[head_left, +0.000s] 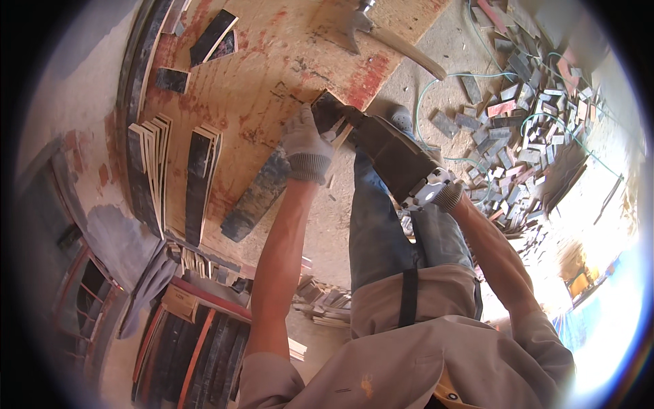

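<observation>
My left hand (308,146), in a pale knit glove, grips the far end of a dark-faced wooden board (255,198) on the worktable. A small dark block-like piece (328,109) shows at its fingertips; whether it belongs to the same board I cannot tell. In my right hand (446,194), also gloved, is a dark nail gun (395,157) with a silvery end. Its nose meets the dark piece beside my left fingers. The nail gun's body hides most of my right fingers.
A hatchet-like hammer (398,48) overhangs the worktable's (272,61) right edge. Plywood strips (150,170) stand in bundles on the left, with dark offcuts (212,37) beyond. A heap of wood offcuts (518,136) and a green hose (428,88) cover the floor at right.
</observation>
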### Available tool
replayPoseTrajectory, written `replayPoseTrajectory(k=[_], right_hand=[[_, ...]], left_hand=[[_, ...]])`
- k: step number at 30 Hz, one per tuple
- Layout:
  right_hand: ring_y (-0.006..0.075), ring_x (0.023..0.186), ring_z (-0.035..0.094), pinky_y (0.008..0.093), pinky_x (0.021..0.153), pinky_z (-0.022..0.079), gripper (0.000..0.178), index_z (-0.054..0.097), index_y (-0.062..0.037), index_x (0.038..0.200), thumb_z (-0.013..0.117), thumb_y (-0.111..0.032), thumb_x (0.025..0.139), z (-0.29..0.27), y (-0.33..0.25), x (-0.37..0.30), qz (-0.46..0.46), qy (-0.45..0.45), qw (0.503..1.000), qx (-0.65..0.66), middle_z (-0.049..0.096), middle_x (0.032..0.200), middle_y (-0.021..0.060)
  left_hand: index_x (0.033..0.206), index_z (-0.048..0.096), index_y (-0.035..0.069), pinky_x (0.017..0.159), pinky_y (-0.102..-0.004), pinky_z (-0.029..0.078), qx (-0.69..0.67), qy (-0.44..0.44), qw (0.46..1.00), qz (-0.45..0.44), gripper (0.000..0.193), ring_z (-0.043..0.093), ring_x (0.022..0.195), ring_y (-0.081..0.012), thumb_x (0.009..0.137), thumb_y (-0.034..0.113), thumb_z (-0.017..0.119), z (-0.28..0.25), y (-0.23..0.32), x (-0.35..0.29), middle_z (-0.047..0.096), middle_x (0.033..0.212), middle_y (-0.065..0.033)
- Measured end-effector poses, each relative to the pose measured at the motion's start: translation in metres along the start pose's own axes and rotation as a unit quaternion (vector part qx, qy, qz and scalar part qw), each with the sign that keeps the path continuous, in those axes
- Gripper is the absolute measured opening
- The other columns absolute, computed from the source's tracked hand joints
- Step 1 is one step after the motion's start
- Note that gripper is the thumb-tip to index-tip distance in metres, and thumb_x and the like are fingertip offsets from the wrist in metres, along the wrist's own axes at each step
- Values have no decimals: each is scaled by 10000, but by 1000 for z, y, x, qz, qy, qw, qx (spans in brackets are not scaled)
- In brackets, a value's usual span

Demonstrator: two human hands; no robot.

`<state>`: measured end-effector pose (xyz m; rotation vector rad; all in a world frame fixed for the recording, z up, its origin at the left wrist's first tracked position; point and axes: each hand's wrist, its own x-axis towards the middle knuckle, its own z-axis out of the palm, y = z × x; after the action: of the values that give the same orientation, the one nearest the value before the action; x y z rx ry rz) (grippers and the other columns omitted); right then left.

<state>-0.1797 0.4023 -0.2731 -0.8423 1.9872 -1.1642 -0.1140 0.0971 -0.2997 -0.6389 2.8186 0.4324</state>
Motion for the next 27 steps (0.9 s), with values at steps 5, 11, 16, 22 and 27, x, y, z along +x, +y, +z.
replayPoseTrajectory(k=[5,11,16,22,27], right_hand=[[283,1028,742,353,890,594,665,592,7,1441,817,-225,860,4,0,10,113,-1,951,288,735,1201,181],[358,987,738,418,852,602,717,589,19,1425,809,-393,881,-2,-6,21,59,-18,992,114,723,1200,215],[311,954,745,398,846,596,679,590,3,1436,812,-340,893,-10,-22,20,75,-25,989,126,748,1139,187],[122,811,699,302,728,582,552,647,13,1368,821,-251,915,-10,-21,9,163,4,958,236,753,935,42],[130,864,678,316,768,577,770,636,20,1397,867,-458,839,-4,-25,5,127,-36,964,229,742,982,67]], left_hand=[[1487,527,-24,1104,-555,460,-2,44,999,26,887,606,1284,-428,773,353,893,2,-1,-3,638,1408,-258],[1462,558,-17,1092,-537,489,14,48,999,11,860,632,1273,-436,795,412,889,1,1,-2,648,1400,-274],[1540,492,2,1169,-580,386,48,-21,999,-8,915,561,1386,-371,816,438,842,4,-1,-1,606,1489,-188],[1545,496,21,1181,-582,380,37,-6,999,-21,892,546,1401,-366,811,386,848,8,2,-1,595,1504,-173],[1521,517,20,1177,-557,424,-58,81,995,-7,985,558,1394,-413,740,456,930,-4,-14,-22,604,1488,-234]])
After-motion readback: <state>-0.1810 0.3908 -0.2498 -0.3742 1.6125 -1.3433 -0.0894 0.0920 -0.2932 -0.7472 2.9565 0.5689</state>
